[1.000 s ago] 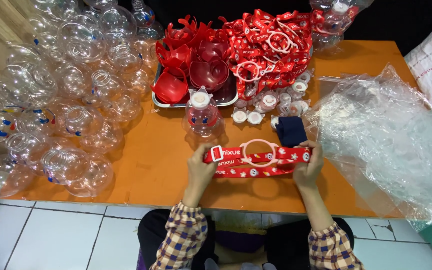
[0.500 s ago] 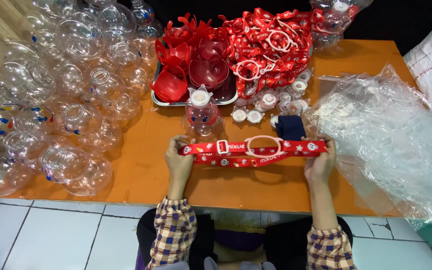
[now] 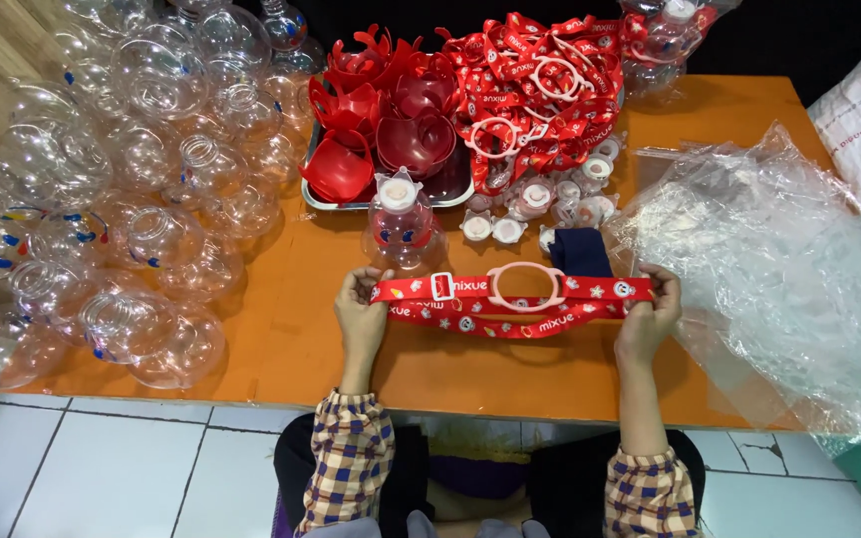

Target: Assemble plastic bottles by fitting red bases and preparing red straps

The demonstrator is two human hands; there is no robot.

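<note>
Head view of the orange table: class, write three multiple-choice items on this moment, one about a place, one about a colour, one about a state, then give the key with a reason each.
1. Where does the metal tray sit?
A. beyond the strap, on the far half of the table
B. on the floor tiles
C. under the clear plastic sheet

2. What colour is the strap?
A. blue
B. red
C. green

3. How is the strap held?
A. crumpled in one fist
B. lying untouched
C. stretched between both hands

Key: A, the tray lies past the strap; B, its fabric is red with a pale pink ring; C, the left hand and right hand grip its two ends.
</note>
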